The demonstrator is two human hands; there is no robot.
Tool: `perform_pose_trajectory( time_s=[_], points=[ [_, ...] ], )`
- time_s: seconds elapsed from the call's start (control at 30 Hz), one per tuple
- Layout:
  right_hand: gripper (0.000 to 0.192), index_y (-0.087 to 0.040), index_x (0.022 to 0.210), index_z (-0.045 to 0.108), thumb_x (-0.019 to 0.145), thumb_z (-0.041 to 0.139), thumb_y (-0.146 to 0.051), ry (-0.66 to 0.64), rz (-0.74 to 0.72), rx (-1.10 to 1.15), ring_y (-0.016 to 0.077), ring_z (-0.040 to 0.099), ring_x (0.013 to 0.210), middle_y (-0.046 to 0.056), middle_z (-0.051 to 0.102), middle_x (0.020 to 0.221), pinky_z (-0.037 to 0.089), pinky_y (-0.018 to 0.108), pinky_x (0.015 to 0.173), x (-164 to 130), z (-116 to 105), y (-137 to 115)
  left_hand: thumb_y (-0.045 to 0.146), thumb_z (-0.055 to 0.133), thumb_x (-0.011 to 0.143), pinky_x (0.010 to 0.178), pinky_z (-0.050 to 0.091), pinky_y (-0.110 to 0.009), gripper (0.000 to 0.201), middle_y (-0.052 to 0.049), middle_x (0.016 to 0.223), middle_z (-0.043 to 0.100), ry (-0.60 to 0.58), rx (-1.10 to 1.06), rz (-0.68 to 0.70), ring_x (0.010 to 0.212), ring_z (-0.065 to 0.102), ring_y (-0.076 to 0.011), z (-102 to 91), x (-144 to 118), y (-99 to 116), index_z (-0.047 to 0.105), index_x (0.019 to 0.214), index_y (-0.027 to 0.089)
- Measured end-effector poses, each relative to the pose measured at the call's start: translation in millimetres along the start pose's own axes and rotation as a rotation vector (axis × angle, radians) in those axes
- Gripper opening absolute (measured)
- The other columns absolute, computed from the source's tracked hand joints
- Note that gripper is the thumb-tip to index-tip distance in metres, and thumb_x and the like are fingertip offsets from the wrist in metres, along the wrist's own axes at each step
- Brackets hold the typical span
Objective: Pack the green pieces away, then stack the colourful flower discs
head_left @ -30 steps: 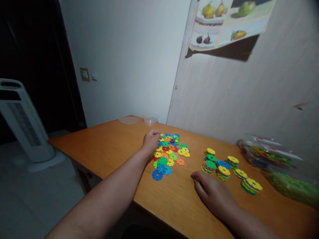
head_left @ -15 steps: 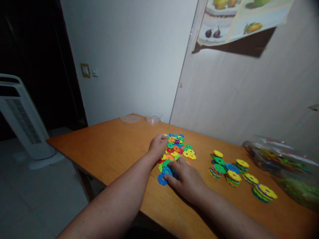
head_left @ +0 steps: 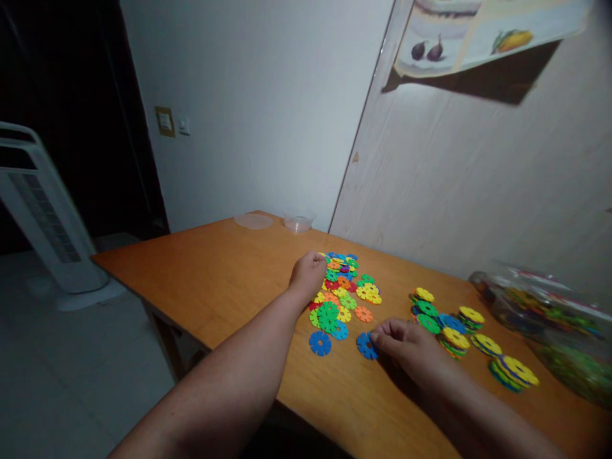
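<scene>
My right hand (head_left: pixel 404 344) pinches a blue notched plastic disc (head_left: pixel 366 346) by its right edge, low over the table near its front. At the left side of a spread of colourful discs (head_left: pixel 343 296), my left hand (head_left: pixel 308 277) is closed with its fingers curled; what it holds, if anything, is hidden. Another blue disc (head_left: pixel 320 343) lies flat at the near end of the spread, beside green discs (head_left: pixel 327 317). An orange disc (head_left: pixel 363 313) lies apart, just beyond the held one. Stacks of discs stand right of my right hand, among them a yellow-topped stack (head_left: pixel 515 371).
Clear plastic bags (head_left: pixel 549 312) with more coloured pieces lie along the table's right side. A transparent bowl (head_left: pixel 299 221) and a round lid (head_left: pixel 254 221) sit at the far corner by the wall. A white tower fan (head_left: pixel 48 217) stands on the floor at left.
My right hand has moved right, away from the spread, with a blue disc in its fingers. The green, orange and blue discs it covered now show. My left hand stays by the spread.
</scene>
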State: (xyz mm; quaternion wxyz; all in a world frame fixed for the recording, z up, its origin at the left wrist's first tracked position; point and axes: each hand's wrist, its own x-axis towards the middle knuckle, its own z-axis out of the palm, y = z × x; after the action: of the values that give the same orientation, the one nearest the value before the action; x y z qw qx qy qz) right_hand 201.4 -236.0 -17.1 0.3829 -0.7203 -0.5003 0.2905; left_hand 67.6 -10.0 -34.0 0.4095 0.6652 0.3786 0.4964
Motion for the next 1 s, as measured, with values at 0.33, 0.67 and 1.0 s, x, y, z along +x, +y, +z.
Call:
perform_pose_trajectory(
  time_s=[0.33,0.67,1.0],
  points=[
    [0.021,-0.020,0.079,0.061,0.083,0.058,-0.040,0.107,-0.102,-0.441,0.0155,0.055,0.062,0.001,0.065,0.069,0.034,0.026,0.053,27.5,-12.4,3.2,0.028,0.054,0.081,0.057,0.041,-0.023,0.015,-0.001,0.070,0.066,-0.002,0.030,-0.003,0.065,0.059,-0.0151,2.2,-0.6,-8.1,0.065,0.084,0.019],
    [0.027,-0.020,0.077,0.057,0.070,0.073,-0.040,0.075,0.016,-0.364,0.0140,0.052,0.059,0.000,0.063,0.065,0.033,0.025,0.051,66.7,-9.4,3.4,0.027,0.056,0.080,0.059,0.041,-0.024,0.016,-0.002,0.073,0.068,-0.003,0.114,-0.015,0.069,0.061,-0.0157,0.4,-1.7,-0.4,0.069,0.085,0.019],
    [0.034,-0.020,0.075,0.056,0.076,0.070,-0.051,-0.164,0.213,0.186,0.0084,0.040,0.041,-0.001,0.059,0.054,0.021,0.023,0.040,11.7,-24.6,5.4,0.029,0.055,0.082,0.058,0.041,-0.023,0.018,-0.001,0.074,0.069,-0.012,0.104,0.000,0.068,0.061,-0.0147,-1.3,-2.8,3.0,0.069,0.086,0.019]
  ],
)
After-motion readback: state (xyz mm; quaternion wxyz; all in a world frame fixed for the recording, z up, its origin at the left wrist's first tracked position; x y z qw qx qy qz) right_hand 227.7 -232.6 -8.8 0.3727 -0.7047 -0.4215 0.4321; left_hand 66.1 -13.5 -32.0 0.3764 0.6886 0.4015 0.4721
